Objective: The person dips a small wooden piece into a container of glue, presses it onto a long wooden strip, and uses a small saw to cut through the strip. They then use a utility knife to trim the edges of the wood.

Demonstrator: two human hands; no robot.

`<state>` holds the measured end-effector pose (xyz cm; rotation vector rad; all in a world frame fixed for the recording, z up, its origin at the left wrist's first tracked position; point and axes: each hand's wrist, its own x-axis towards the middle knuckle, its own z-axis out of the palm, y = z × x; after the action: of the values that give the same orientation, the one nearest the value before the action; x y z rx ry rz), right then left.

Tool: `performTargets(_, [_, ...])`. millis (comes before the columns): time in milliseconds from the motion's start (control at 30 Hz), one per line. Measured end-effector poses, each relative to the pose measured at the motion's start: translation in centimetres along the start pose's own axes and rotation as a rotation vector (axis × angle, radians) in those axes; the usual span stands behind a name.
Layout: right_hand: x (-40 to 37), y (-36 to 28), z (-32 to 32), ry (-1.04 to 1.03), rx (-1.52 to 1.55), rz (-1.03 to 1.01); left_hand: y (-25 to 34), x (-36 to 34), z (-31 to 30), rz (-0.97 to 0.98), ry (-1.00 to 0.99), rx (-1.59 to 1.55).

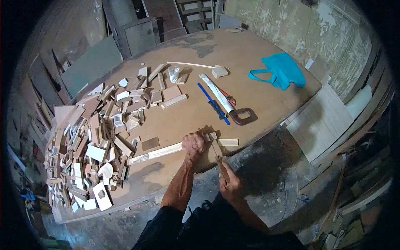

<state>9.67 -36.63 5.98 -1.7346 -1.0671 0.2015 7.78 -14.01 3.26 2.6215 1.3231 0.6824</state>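
Observation:
My left hand is closed in a fist over a long pale wooden strip, pressing it down near the table's front edge. A small wood block sits just right of my knuckles, and the strip's far end shows beyond it. In my closed right hand is a slim, flat brownish tool with a wooden-looking handle. Its upper end reaches the strip beside the block, running across it; I cannot tell the tool's exact kind. A thin brown rectangular piece lies behind the strip.
A large heap of wood offcuts covers the table's left side. Farther back lie a handsaw with a brown handle, a blue bar-like tool and a turquoise bag. Boards lean beyond the right edge.

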Motion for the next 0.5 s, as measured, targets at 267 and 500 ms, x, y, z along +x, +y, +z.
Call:
performTargets(267, [1.9, -0.1, 0.2, -0.035, -0.063, 0.021, -0.5, 0.4, 3.3, -0.081, 0.034, -0.015])
performTargets(500, [2.1, 0.9, 1.4, 0.049, -0.083, 0.024, -0.5, -0.1, 3.3, -0.075, 0.065, -0.005])
